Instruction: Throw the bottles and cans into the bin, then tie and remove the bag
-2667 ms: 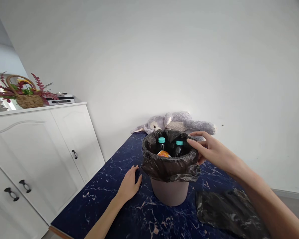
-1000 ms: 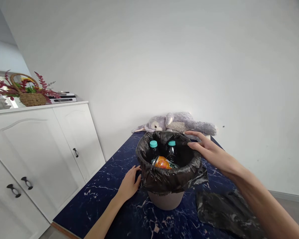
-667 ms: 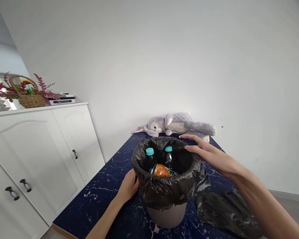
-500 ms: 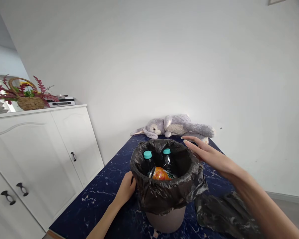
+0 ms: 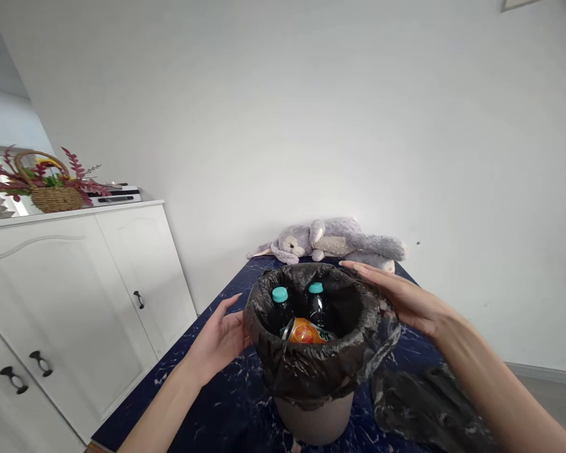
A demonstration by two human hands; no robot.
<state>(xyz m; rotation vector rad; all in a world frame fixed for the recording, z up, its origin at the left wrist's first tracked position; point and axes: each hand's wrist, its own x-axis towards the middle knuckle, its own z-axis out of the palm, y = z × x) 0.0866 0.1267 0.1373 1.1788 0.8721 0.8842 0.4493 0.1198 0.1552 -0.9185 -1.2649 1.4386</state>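
Observation:
A grey bin stands upright, lined with a black plastic bag folded down over its rim. Inside it are a bottle with a teal cap, a second teal-capped bottle and an orange can lying on its side. My left hand is open at the bin's left side, thumb raised, its fingertips partly hidden behind the bag. On the right, my right hand lies open along the bag's outer edge, fingers stretched out toward the far rim.
Another black plastic bag lies flat on the blue marbled table, right of the bin. A plush rabbit lies at the table's far end against the wall. White cabinets stand left, topped by a wicker flower basket.
My left hand has opened from a curled pose and risen along the bin's side. My right hand has turned and pressed closer to the bag's edge. Bottles and can stay put.

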